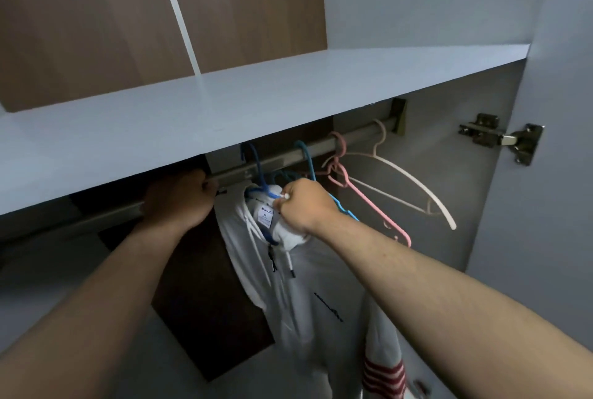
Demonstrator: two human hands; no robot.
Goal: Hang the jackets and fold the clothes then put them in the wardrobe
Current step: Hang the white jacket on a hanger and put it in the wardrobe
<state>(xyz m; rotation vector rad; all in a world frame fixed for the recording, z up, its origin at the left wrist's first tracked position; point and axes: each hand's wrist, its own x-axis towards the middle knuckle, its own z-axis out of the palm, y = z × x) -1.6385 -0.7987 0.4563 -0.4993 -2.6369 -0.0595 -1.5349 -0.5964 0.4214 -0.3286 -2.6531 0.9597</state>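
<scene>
Two hands up under the pale grey wardrobe shelf (256,100). Left hand (179,198) curled in a fist round the grey metal rail (353,137), at the left of the hanging space. Right hand (305,206) clenched on the bunched collar of the white zip-up hooded jacket (308,296), with a drawstring tip poking out by the thumb. Jacket already inside the wardrobe, draped from the dark blue plastic hanger (255,161), hook over the rail, between the two hands.

Likely trouble: tugging the collar too hard, dragging one shoulder off the hanger and letting the jacket fall. Also possible: snagging the blue hook on the teal plastic hanger (306,158) just beside it, or on the light blue plastic hanger (345,209) just behind the right hand. Little headroom between rail and shelf for lifting a hook clear.

Further right on the rail, apart from the jacket: pink plastic hanger (369,203) and cream plastic hanger (414,183), both bare. Brass door hinge (503,137) on the right wall. Red-and-white striped cloth (385,376) at the bottom, near the jacket; cannot tell whether part of it. Dark brown back panel (208,302) behind.
</scene>
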